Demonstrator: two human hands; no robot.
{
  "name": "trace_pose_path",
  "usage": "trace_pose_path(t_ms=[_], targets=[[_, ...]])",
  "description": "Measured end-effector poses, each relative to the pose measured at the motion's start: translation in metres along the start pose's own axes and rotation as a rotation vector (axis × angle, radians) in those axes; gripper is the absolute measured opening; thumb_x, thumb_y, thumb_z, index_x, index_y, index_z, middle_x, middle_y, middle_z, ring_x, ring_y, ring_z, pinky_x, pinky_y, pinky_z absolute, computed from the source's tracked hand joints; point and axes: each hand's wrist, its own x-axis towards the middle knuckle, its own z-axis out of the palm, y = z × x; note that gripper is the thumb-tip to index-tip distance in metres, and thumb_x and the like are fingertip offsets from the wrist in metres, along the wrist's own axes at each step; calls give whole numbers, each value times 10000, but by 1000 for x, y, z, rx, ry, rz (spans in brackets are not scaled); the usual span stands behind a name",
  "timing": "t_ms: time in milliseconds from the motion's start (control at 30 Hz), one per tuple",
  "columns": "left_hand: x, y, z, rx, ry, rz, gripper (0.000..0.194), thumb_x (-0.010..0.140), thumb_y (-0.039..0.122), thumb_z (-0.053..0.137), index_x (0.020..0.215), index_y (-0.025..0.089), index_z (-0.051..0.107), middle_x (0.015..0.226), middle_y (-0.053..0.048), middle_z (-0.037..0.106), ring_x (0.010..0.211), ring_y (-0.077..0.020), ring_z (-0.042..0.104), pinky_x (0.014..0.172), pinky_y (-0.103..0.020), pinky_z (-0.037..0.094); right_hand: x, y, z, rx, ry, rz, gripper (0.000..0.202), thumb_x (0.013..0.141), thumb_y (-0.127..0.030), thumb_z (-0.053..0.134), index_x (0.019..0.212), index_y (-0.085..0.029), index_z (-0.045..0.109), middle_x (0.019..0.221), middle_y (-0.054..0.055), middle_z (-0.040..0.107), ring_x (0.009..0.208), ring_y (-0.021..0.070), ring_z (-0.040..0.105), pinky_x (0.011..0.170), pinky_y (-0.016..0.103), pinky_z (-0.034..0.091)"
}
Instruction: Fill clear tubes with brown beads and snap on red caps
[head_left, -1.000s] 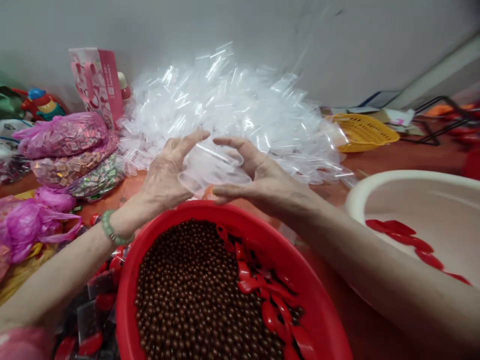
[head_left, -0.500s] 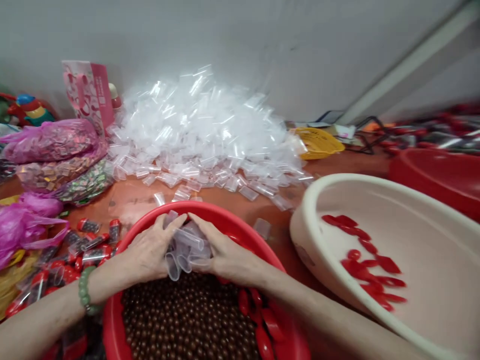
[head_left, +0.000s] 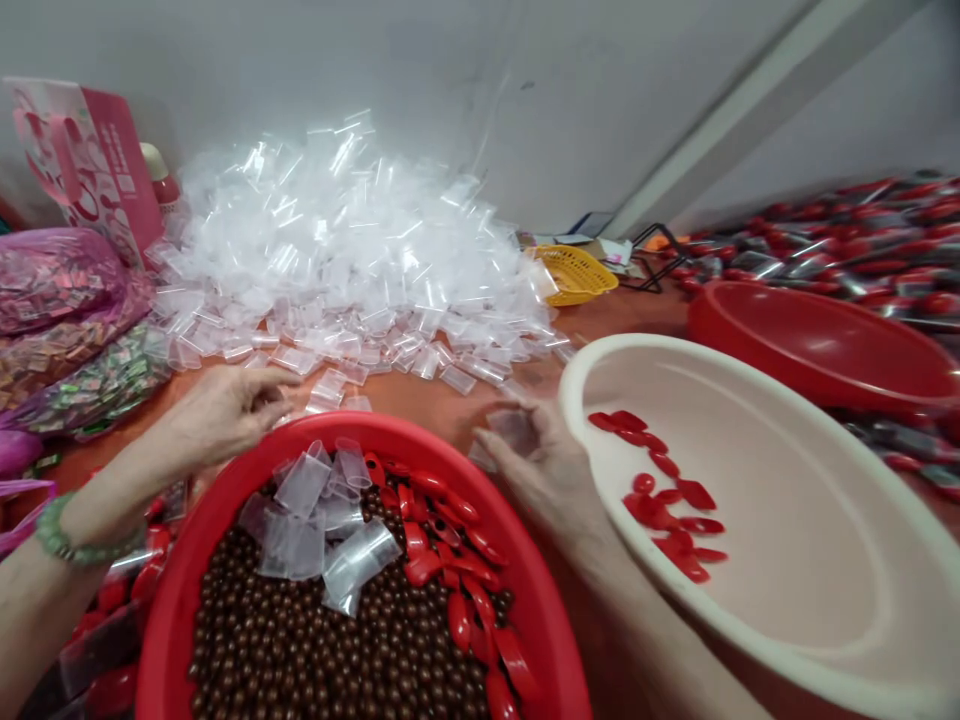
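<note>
Left hand (head_left: 229, 415): beyond the far left rim of the red tub (head_left: 551, 610), nearest a few loose clear tubes on the surface; fingers loosely bent, thumb side apart, nothing seen between them. Green bead bracelet (head_left: 90, 552) at its wrist.

Right hand (head_left: 547, 480): between the red tub and the cream basin (head_left: 840, 560); fingers curled about a single clear tube (head_left: 514, 430), blurred, so whether they pinch it cannot be told.

Clear tubes (head_left: 360, 555), a small cluster: inside the red tub, toward its far side, lying at mixed angles on the brown balls (head_left: 300, 660).

Red pieces (head_left: 459, 620), glossy, assorted: along the right inner side of the same tub.

Tube pile (head_left: 352, 230), large, clear: on the surface (head_left: 630, 312) beyond the red tub, against the grey wall.

Cream basin, oval: right of the tub, with scattered red pieces on its left part.

Red basin (head_left: 817, 340): beyond the cream one, near a heap of red-ended tubes (head_left: 862, 245).

Yellow basket (head_left: 577, 290), perforated: just beside the tube pile, at its right.

Pink paper bag (head_left: 120, 170) and white-capped bottle (head_left: 161, 180): at far left, side by side.

Pink plastic bags (head_left: 64, 270) of small packets: in front of the paper bag.
</note>
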Motion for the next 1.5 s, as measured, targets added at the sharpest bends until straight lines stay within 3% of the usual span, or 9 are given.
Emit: trace_pose_path(t_ms=[100, 200, 367, 633, 733, 967, 1233, 1400, 1500], targets=[[29, -43, 18, 116, 55, -15, 745, 786, 520, 627, 1393, 115, 476, 1263, -175, 640, 1077, -270, 644, 881, -372, 534, -13, 38, 6, -229, 82, 120, 571, 753, -451, 607, 1220, -136, 518, 1065, 184, 580, 1018, 379, 575, 900, 618, 438], [47, -74, 52, 254, -49, 7, 1009, 727, 488, 688, 1500, 17, 245, 1529, -289, 319, 1418, -373, 338, 1088, -450, 387, -13, 62, 15, -364, 96, 194, 692, 752, -509, 583, 1298, -99, 471, 1104, 226, 536, 936, 387, 608, 788, 570, 484], [61, -83, 100, 338, -66, -14, 787, 900, 461, 506, 1544, 143, 185, 1597, -255, 162, 1474, -418, 157, 1118, -585, 280, 18, 77, 30, -462, 83, 165, 501, 723, -493, 646, 1089, -154, 600, 992, 134, 548, 811, 298, 626, 764, 462, 504], [66, -65, 139, 473, 108, 43, 496, 943, 431, 484, 1433, 357, 452, 1607, -116, 245, 1484, -429, 81, 1128, -687, 127, 89, 75, 19, -579, 398, 118, 580, 783, -443, 658, 1212, -90, 493, 1243, 243, 496, 1222, 368, 424, 1014, 549, 358], [66, -60, 143, 516, 163, 158, 463, 958, 348, 465, 1411, 444, 446, 1559, -34, 374, 1486, -389, 147, 1145, -687, 68, 105, 86, 18, -617, 510, 230, 546, 811, -451, 667, 1189, -80, 539, 1299, 237, 486, 1273, 381, 394, 1039, 594, 324], [82, -55, 135, 456, -128, 278, 534, 898, 285, 574, 1396, 443, 464, 1596, 14, 297, 1494, -385, 102, 1158, -662, 108, 105, 100, 23, -593, 520, 418, 392, 924, -387, 590, 1252, -174, 558, 1260, 99, 584, 1076, 240, 602, 889, 471, 523], [82, -55, 138, 474, -76, 258, 518, 897, 288, 587, 1395, 393, 489, 1582, -36, 331, 1481, -372, 180, 1171, -594, 159, 66, 78, 41, -450, 200, 192, 366, 918, -439, 580, 1144, -152, 594, 1089, 77, 648, 932, 198, 639, 818, 404, 535], [82, -51, 132, 481, -110, 241, 488, 942, 258, 512, 1399, 423, 468, 1589, -28, 314, 1485, -338, 189, 1142, -560, 258, 47, 89, 22, -387, 179, 101, 607, 804, -670, 527, 1081, -130, 566, 1039, 168, 650, 944, 292, 608, 820, 466, 487], [92, -48, 131, 490, -145, 201, 507, 954, 313, 484, 1450, 381, 405, 1576, -37, 344, 1466, -357, 207, 1101, -575, 308, 41, 92, 33, -384, 131, 35, 672, 751, -684, 555, 1138, -134, 550, 1022, 160, 653, 965, 313, 597, 855, 495, 462]])
